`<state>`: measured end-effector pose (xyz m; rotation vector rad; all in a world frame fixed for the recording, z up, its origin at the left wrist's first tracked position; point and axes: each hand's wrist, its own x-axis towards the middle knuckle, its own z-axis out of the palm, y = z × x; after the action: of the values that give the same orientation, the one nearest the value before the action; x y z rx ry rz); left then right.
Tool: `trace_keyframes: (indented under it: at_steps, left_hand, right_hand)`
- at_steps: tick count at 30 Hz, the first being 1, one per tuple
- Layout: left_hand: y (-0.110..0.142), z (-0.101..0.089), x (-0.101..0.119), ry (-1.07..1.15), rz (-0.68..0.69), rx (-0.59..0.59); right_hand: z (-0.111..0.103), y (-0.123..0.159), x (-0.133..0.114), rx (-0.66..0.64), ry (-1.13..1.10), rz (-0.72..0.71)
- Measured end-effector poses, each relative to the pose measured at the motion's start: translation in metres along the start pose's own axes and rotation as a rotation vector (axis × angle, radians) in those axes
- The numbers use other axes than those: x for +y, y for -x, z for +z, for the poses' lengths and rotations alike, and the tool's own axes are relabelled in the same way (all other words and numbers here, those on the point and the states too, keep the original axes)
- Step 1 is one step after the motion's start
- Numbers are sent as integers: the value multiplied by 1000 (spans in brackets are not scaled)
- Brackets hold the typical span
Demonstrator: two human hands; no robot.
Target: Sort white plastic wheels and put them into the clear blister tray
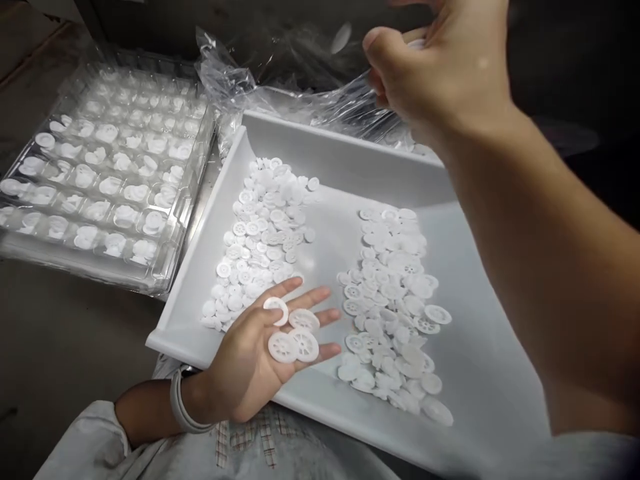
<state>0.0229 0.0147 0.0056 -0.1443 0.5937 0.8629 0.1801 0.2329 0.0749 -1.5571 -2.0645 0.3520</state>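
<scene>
My left hand (260, 363) is palm up over the near-left rim of the tray. Several white spoked plastic discs (300, 337) lie on its palm and fingers, and its thumb presses on one white ring (276, 311). My right hand (430, 70) is raised above the tray's far side, fingers curled, with the edge of a white plastic piece (417, 44) showing between them. To the left of that hand, a blurred white disc (341, 38) appears in mid-air before the clear plastic bag. Below, two heaps of white discs, a left heap (273, 220) and a right heap (395, 300), lie in the tray.
The pale grey tray (340, 137) has raised walls. Left of it stands a clear blister tray (163, 267) with many pockets holding white pieces. Behind the tray lies a crumpled clear plastic bag (230, 80). My right forearm crosses over the tray's right side.
</scene>
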Motion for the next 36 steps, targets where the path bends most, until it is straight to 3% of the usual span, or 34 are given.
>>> trace_keyframes:
  at_steps: [3, 5, 8, 10, 14, 20, 25, 36]
  left_hand:
    - [0, 0, 2, 50, 63, 27]
    - [-2, -1, 1, 63, 83, 45]
    - [-4, -3, -1, 46, 84, 43]
    - [-4, -4, -2, 18, 72, 33]
    - [-3, -7, -2, -41, 23, 4]
    - [-3, -8, -4, -50, 45, -88]
    - [-4, -6, -3, -52, 30, -65]
    - [-2, -5, -1, -90, 24, -61]
  right_hand:
    - [9, 40, -6, -204, -129, 68]
    - [6, 81, -9, -431, -237, -70]
    - [-2, 134, -14, -574, -261, -222]
    - [-3, 156, -17, -612, -258, -234]
    - [5, 176, -19, -601, -242, -227]
    - [13, 182, -13, -453, -305, -135]
    - [9, 191, -13, -379, -237, -177]
    - [1, 194, -4, -426, -255, -282]
